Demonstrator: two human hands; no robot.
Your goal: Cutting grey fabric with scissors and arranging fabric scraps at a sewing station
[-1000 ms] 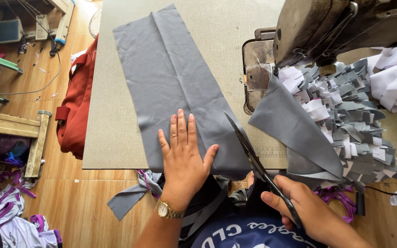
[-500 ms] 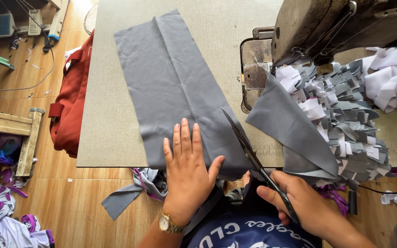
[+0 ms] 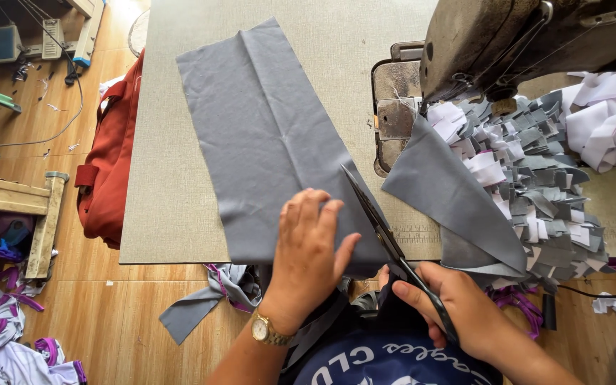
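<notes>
A long grey fabric strip [image 3: 265, 135] lies flat on the beige table [image 3: 172, 214], running from the far side to the near edge. My left hand [image 3: 309, 246], wearing a gold watch, presses flat on the strip's near end. My right hand [image 3: 458, 306] holds black scissors [image 3: 379, 224], whose blades lie along the strip's right edge, pointing away from me. A triangular grey fabric piece [image 3: 450, 196] lies just right of the scissors.
A sewing machine [image 3: 522, 43] stands at the far right, with a heap of grey and white fabric scraps [image 3: 550, 157] beside it. A red bag [image 3: 112, 164] hangs off the table's left edge. Fabric offcuts [image 3: 8, 342] litter the wooden floor.
The scissors have advanced further up the strip's right edge. My left hand has shifted slightly right on the fabric, closer to the blades.
</notes>
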